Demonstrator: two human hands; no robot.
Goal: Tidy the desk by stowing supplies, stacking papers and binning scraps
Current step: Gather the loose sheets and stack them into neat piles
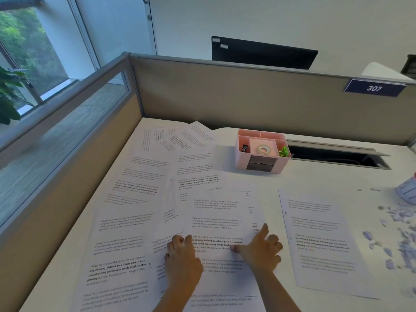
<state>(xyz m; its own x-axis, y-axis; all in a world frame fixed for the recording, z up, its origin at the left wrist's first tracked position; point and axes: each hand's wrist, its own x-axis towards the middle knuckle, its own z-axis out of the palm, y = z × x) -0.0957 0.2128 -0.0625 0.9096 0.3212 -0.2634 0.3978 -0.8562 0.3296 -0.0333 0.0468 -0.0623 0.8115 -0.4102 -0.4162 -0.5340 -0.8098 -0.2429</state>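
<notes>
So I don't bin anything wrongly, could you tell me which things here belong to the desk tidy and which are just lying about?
Job: scattered white printed paper sheets; pink plastic desk organiser; pale torn paper scraps.
Lying about: black monitor; blue "307" sign; green leafy plant.

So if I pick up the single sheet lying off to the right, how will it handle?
Probably floppy: the single sheet is thin printed paper, lying flat. Likely light and quick to slide on the smooth white desk.
</notes>
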